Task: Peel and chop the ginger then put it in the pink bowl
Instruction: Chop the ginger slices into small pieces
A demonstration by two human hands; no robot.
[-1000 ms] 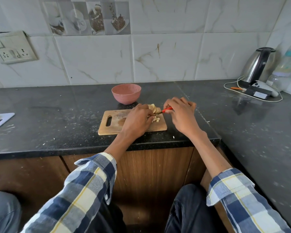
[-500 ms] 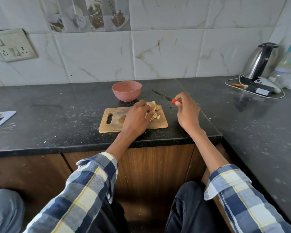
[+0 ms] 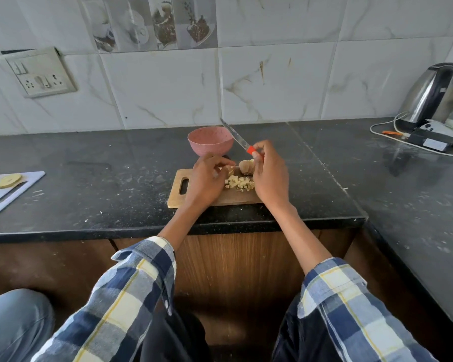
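I have lifted the knife (image 3: 237,138) clear of the wooden board (image 3: 220,199), its blade now pointing up over the pink bowl (image 3: 210,141) at the board's far edge; my right hand (image 3: 270,176) grips the red handle, so I judge the chopping paused, not done. My left hand (image 3: 207,178) pinches a small slice; the ginger (image 3: 246,167) lies at the board's far right, one pale uncut lump beside a heap of small cream cubes (image 3: 239,183).

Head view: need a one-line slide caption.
Right hand holds the knife raised above the cutting board; left hand pinches ginger beside the chopped ginger, pink bowl behind.
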